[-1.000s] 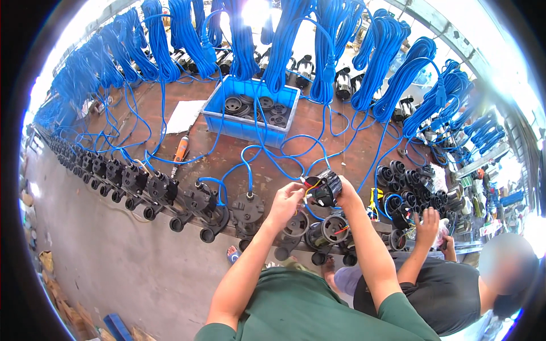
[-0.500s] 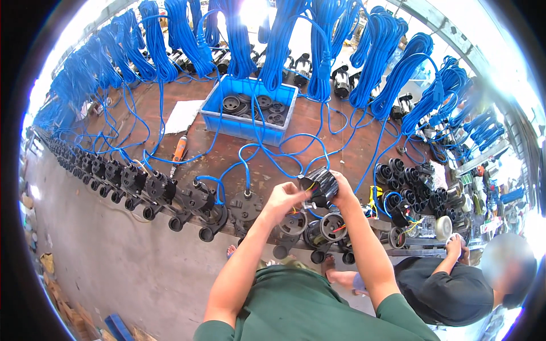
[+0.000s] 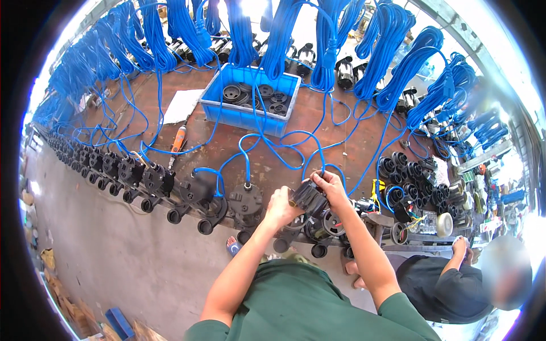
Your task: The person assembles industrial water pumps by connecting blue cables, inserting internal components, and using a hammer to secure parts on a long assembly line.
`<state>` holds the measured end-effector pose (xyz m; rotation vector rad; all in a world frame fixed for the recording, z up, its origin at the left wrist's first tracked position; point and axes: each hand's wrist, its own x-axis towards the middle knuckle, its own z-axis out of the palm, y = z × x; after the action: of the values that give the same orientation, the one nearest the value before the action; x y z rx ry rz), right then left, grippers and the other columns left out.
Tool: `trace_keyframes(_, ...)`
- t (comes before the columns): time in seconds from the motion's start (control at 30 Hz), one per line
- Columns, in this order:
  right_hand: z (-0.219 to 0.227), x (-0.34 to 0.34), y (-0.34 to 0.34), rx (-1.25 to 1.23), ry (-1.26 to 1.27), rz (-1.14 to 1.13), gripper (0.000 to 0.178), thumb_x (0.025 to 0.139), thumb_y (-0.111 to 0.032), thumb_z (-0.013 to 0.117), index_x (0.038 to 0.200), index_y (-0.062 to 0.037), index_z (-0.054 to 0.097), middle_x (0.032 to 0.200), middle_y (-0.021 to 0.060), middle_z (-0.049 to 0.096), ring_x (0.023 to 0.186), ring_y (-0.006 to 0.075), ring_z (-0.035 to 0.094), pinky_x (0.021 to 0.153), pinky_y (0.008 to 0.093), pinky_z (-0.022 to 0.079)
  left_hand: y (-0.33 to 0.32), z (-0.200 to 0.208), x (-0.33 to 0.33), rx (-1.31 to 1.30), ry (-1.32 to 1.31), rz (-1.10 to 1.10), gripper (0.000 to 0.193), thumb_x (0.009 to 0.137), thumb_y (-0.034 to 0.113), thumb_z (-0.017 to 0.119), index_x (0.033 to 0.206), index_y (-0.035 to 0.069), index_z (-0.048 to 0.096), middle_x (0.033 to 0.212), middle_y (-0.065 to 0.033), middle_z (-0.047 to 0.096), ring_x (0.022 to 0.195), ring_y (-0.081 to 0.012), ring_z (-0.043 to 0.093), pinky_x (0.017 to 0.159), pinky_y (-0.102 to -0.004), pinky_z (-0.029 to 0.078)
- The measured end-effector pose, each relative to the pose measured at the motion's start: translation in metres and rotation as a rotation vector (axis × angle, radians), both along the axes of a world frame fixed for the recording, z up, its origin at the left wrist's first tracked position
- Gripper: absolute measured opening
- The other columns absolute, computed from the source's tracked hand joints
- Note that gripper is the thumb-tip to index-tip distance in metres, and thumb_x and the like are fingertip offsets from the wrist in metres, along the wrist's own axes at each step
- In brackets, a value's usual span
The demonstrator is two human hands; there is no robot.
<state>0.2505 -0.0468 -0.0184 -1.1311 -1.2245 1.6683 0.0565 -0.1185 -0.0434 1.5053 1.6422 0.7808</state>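
Grasped between the left hand (image 3: 281,208) and the right hand (image 3: 333,190), the black housing (image 3: 310,198) is tilted above the near edge of the brown table (image 3: 270,179). Blue cable (image 3: 322,161) runs to the right hand. The blue bin (image 3: 242,119), containing round black parts (image 3: 278,98), stands farther back.

There was one brown desk (image 3: 216,150), one blue plastic bin (image 3: 239,118) holding at least five round black parts (image 3: 231,92), one orange-handled tool (image 3: 179,139), one white sheet (image 3: 182,106), one handheld black cylindrical housing (image 3: 309,198), one co-worker in black (image 3: 446,290) and more than ten bundles of blue cable (image 3: 392,31).
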Motion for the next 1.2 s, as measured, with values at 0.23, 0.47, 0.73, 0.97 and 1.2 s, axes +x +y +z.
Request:
trace_keyframes(0.23, -0.001, -0.012, 0.001, -0.001, -0.031, 0.005, 0.020, 0.104, -0.020, 0.067, 0.106, -0.0006, 0.070, 0.094, 0.0023, 0.073, 0.084, 0.0096, 0.066, 0.079, 0.0272, 0.053, -0.013, 0.005, 0.003, -0.179, 0.116, -0.003, 0.045, 0.082, 0.029, 0.078, 0.114, 0.000, 0.068, 0.109, -0.0231, 0.073, 0.109, -0.0423, 0.069, 0.093, -0.0486, 0.055)
trace_keyframes(0.47, 0.014, -0.011, 0.002, -0.033, -0.077, -0.129, 0.016, 0.104, -0.017, 0.066, 0.105, -0.0010, 0.070, 0.094, 0.0037, 0.074, 0.084, 0.0112, 0.068, 0.079, 0.0283, 0.054, -0.013, 0.046, 0.025, -0.178, 0.353, 0.075, 0.069, 0.074, 0.048, 0.085, 0.121, 0.002, 0.067, 0.124, -0.0172, 0.067, 0.121, -0.0371, 0.063, 0.102, -0.0505, 0.051)
trace_keyframes(0.73, 0.010, -0.002, -0.010, 0.029, -0.001, -0.076, 0.017, 0.106, -0.017, 0.064, 0.109, 0.0003, 0.065, 0.105, 0.0137, 0.076, 0.092, 0.0162, 0.072, 0.084, 0.0309, 0.058, -0.018, 0.037, 0.013, -0.008, 0.364, -0.142, 0.050, 0.076, 0.033, 0.084, 0.108, -0.002, 0.068, 0.123, -0.0215, 0.069, 0.119, -0.0401, 0.065, 0.099, -0.0467, 0.053)
trace_keyframes(0.97, 0.005, -0.008, -0.028, 0.207, -0.157, -0.115, 0.018, 0.109, -0.015, 0.057, 0.109, 0.0013, 0.063, 0.105, 0.0130, 0.077, 0.092, 0.0139, 0.070, 0.085, 0.0302, 0.058, -0.041, 0.001, 0.020, 0.094, 0.620, -0.021, 0.108, 0.082, 0.039, 0.079, 0.161, -0.007, 0.021, 0.163, -0.0279, 0.029, 0.145, -0.0459, 0.036, 0.117, -0.0600, 0.034)
trace_keyframes(1.2, 0.000, -0.001, -0.025, 0.160, -0.120, -0.118, 0.021, 0.110, -0.017, 0.057, 0.109, 0.0023, 0.064, 0.104, 0.0119, 0.077, 0.093, 0.0139, 0.071, 0.085, 0.0292, 0.058, -0.062, 0.012, -0.005, 0.101, 0.250, -0.073, 0.089, 0.092, 0.038, 0.072, 0.164, 0.006, 0.029, 0.159, -0.0294, 0.037, 0.139, -0.0456, 0.044, 0.114, -0.0539, 0.041)
